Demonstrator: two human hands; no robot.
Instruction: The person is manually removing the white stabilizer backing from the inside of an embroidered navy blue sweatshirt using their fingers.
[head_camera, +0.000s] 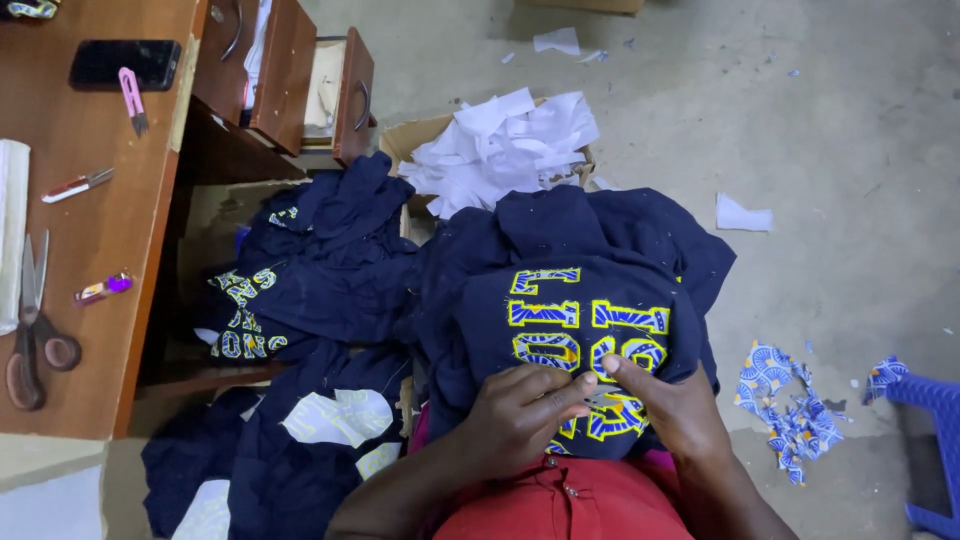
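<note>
The concrete floor (700, 120) takes up most of your view, littered with white paper bits and a scatter of blue patterned fabric scraps (785, 400) off to your right. On your left stands the wooden worktop (90, 240), its drawers (300, 80) pulled open beside it. Below and beside it lies a pile of navy garments (320, 270), some showing yellow lettering, some with white backing pieces. Behind that pile sits a cardboard box (410, 140) heaped with white paper offcuts (500, 145).

The navy garment with blue-and-yellow appliqué letters (580, 300) lies draped over your lap, right in front of you, above your red clothing (560, 505). Your left hand (525, 410) rests flat on its lower lettering, fingers curled loosely and pressing the cloth down, its grip not closed around anything. Your right hand (670, 405) sits just beside it, touching the cloth, thumb and forefinger drawn together at the edge of a letter; whether they pinch a thread or the fabric itself is too small to tell.

On the worktop lie scissors (30, 320), a black phone (125, 62), a pink clipper (132, 98), a small red-handled tool (78, 184) and a tiny purple item (105, 288).
</note>
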